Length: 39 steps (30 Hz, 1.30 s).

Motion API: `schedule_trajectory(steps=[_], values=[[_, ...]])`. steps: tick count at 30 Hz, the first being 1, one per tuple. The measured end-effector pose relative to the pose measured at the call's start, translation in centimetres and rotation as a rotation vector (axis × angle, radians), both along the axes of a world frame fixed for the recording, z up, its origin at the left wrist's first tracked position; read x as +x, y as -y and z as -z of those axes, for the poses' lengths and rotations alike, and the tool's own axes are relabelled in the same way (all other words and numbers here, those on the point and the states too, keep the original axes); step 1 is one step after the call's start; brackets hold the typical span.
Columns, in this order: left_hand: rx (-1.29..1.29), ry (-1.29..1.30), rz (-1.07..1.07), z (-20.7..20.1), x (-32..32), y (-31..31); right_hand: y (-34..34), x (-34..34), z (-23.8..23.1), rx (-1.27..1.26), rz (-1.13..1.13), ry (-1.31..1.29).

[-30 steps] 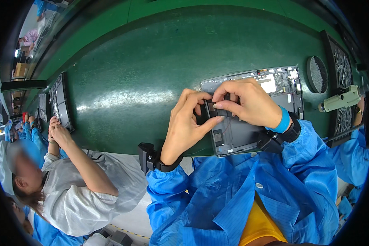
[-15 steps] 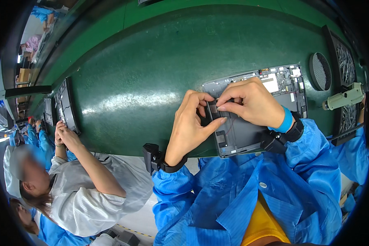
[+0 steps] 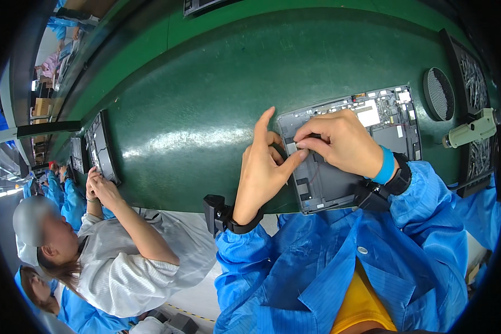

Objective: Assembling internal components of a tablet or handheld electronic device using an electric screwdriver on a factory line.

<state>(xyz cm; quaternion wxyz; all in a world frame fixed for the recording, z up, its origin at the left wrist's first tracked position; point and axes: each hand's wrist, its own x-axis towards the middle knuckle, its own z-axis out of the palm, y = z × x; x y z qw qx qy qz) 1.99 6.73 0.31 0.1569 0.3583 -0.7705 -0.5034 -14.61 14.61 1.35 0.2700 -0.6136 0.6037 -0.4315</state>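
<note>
An opened dark-grey flat device (image 3: pixel 334 181), like a laptop or tablet base, lies on the green table at my front. A circuit board with a pale rectangle runs along its far side, and thin wires cross its left part. My right hand (image 3: pixel 345 139) reaches over it, thumb and index finger pinched above its left edge. Whatever they pinch is too small or hidden to name. My left hand (image 3: pixel 261 170) is at the device's left edge, index finger raised straight and thumb stretched toward the right fingertips. Its other fingers are bent near the edge.
To the right are a round dish (image 3: pixel 427 92), a black tray (image 3: pixel 450 53) of small metal parts and a pale green tool (image 3: pixel 473 132). At the left, a co-worker (image 3: pixel 117 261) handles another flat device (image 3: pixel 101 147). A dark device (image 3: pixel 197 6) shows at the far edge.
My left index finger has lifted away from the device and straightened. My right hand keeps its pinch at nearly the same spot on the left edge. The view has shifted slightly.
</note>
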Motion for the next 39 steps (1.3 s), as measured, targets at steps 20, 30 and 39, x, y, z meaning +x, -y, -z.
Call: schedule_trajectory(steps=[20,30,39], values=[[0.363,0.006,0.095,-1.5,-1.3,1.3,-16.9,-11.4,-0.3,-0.933,1.122,-0.319],[0.415,0.022,0.177,-0.6,-2.3,3.1,-19.2,-19.8,2.2,-0.116,0.46,0.423],[0.456,0.069,0.177,-2.0,-2.5,4.1,-13.2,-15.7,-4.5,-0.484,0.742,0.689]])
